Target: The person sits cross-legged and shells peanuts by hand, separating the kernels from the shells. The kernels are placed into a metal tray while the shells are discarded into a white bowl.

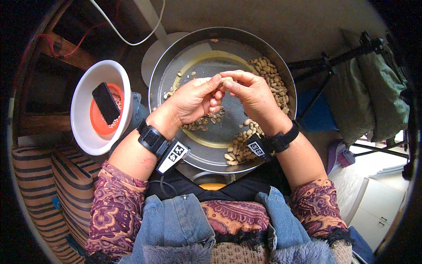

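Note:
A peanut in its shell [226,79] is pinched between the fingertips of both hands, above a wide round metal pan [201,66]. My left hand [201,95] has its thumb and index finger on the peanut, with the other fingers curled beneath. From the other side, my right hand [252,89] grips it with thumb and fingers. Unshelled peanuts [272,77] are heaped along the pan's right side, and more peanuts [242,145] lie near its front right. Broken shells [211,122] are partly hidden under my left hand.
At the left, a white basin [80,112] holds an orange plastic basket [99,123] with shelled peanuts [116,100]; a black smartphone [106,103] lies across it. Black tripod legs [313,107] stand at the right. A white cable [132,43] hangs at the top left, near a striped cushion [71,178].

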A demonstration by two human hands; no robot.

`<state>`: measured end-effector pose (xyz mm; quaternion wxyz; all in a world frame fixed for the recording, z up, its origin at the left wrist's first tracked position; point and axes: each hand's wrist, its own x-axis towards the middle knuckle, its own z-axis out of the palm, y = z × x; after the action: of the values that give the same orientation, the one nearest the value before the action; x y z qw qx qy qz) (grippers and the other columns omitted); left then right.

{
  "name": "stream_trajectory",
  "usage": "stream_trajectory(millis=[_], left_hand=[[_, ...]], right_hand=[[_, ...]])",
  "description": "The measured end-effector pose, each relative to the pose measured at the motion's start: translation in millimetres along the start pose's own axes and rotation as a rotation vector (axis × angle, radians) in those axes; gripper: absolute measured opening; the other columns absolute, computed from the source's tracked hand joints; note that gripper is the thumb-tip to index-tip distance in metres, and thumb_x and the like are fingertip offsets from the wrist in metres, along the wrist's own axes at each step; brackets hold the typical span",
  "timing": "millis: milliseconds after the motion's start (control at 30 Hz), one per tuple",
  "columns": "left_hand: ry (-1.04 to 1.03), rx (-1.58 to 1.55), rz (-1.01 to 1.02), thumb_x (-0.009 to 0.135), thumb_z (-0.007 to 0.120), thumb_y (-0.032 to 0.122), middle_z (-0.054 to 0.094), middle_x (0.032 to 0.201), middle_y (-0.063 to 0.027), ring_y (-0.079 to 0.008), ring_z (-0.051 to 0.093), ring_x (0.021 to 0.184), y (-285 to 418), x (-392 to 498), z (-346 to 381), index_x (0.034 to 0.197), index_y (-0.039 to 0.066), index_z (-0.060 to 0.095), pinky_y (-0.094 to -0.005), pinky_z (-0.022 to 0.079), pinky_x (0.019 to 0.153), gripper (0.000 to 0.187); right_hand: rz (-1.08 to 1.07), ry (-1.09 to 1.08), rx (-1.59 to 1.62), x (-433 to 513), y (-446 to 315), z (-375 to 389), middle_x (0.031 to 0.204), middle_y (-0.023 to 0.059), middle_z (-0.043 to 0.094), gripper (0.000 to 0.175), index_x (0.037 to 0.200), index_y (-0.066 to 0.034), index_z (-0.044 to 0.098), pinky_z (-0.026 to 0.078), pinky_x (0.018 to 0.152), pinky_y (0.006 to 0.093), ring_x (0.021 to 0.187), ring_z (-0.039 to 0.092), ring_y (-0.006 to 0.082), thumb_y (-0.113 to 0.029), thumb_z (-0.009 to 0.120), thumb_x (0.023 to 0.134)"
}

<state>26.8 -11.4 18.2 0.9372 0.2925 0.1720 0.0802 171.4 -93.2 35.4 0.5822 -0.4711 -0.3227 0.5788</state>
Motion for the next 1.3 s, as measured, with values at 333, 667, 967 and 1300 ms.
stream_trajectory(millis=[333, 667, 967, 1300], left_hand=[[0.084, 0.185, 0.043, 0.089, 0.042, 0.038, 0.046, 0.069, 0.0024, -0.0061, 0.041, 0.057, -2.7, 0.5, 2.7, 0.090, 0.006, 0.052, -0.0195, 0.036, 0.052, 0.033], [0.345, 1.362, 0.325, 0.084, 0.041, 0.050, 0.056, 0.064, -0.0103, -0.0201, 0.056, 0.063, -9.6, 1.3, -3.1, 0.079, 0.000, 0.058, -0.0315, 0.043, 0.059, 0.053], [0.402, 1.121, 0.439, 0.086, 0.038, 0.048, 0.056, 0.063, -0.0094, -0.0211, 0.054, 0.060, -13.7, 4.2, 6.7, 0.078, -0.001, 0.058, -0.0329, 0.042, 0.058, 0.054], [0.297, 0.326, -0.253, 0.085, 0.034, 0.051, 0.024, 0.047, 0.0082, -0.0046, 0.019, 0.036, 1.0, 1.9, 2.4, 0.060, 0.016, 0.032, -0.0195, 0.014, 0.033, 0.043]], right_hand=[[0.103, 0.059, -0.006, 2.0, 9.9, 1.3, 0.072, 0.0030, 0.059, 0.020, 0.088, 0.0013, 0.061, 0.044, 0.064, 0.0227, 0.067, 0.054, 0.0100, -0.017, 0.058, 0.081], [0.010, 0.050, -0.238, -4.1, 31.7, 14.2, 0.075, 0.0000, 0.061, 0.017, 0.083, 0.0007, 0.063, 0.044, 0.067, 0.0221, 0.072, 0.052, 0.0058, -0.015, 0.055, 0.082], [0.108, 0.128, -0.246, -8.2, 22.7, 14.6, 0.064, -0.0023, 0.055, 0.020, 0.081, 0.0001, 0.063, 0.040, 0.058, 0.0221, 0.060, 0.047, 0.0064, -0.018, 0.056, 0.082], [-0.059, 0.089, -0.287, -0.6, 22.2, 3.6, 0.078, 0.0060, 0.059, 0.014, 0.086, 0.0006, 0.064, 0.044, 0.064, 0.0242, 0.072, 0.055, 0.0119, -0.011, 0.061, 0.077]])
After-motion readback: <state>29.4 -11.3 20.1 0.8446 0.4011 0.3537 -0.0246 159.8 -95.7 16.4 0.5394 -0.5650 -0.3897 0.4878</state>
